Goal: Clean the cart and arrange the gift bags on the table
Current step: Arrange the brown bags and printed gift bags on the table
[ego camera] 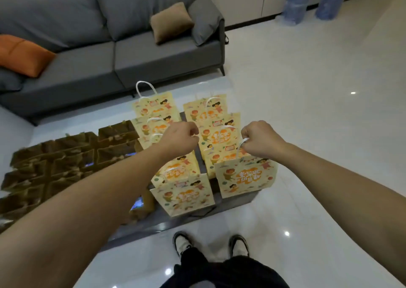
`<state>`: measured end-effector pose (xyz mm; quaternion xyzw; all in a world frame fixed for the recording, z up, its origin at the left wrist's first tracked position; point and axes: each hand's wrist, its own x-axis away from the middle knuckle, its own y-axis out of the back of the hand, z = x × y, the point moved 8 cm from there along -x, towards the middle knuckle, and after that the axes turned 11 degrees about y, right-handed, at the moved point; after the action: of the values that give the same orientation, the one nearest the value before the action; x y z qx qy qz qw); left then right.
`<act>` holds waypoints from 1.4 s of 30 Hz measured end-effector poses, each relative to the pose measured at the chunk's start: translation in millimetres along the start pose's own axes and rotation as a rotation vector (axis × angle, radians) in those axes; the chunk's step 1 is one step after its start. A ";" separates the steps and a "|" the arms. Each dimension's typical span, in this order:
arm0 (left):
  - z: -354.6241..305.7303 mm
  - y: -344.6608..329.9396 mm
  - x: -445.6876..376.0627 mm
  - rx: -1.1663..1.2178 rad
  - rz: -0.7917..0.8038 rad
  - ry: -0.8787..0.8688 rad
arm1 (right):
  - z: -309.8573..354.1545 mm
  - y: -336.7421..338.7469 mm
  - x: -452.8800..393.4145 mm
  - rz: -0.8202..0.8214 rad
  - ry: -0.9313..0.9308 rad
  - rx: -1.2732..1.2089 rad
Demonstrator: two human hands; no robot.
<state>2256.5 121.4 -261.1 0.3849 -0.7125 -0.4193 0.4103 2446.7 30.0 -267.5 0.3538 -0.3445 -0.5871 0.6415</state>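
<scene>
Matt paper gift bags (246, 178), glossy floor (318, 134)

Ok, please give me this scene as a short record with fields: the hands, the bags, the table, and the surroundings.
left hand: curled, over the left row of yellow gift bags; grip not clear
right hand: holds the white handle of the nearest right bag
bags: two rows, printed with cartoons
brown bags: many, left side of table
table: low, glossy
surroundings: grey sofa, two water jugs
</scene>
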 end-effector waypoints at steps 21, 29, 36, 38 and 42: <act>129.0 -65.0 46.4 0.078 0.057 0.451 | -26.9 -87.3 -2.3 0.075 -0.162 0.048; 133.7 -50.1 46.8 0.278 0.138 0.435 | -13.2 -89.4 -11.9 0.105 -0.236 0.109; 126.6 -36.5 50.5 0.486 0.153 0.477 | -11.3 -94.2 -20.5 0.118 -0.258 0.100; 126.1 -27.0 50.2 0.510 0.133 0.482 | -7.7 -94.4 -25.8 0.123 -0.251 0.091; 125.6 -6.8 49.0 0.531 0.045 0.472 | -0.4 -80.5 -16.4 0.035 -0.213 0.012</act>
<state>2125.9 110.7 -293.6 0.5486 -0.6904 -0.1097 0.4586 2404.8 41.5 -337.3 0.2872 -0.4203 -0.6078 0.6095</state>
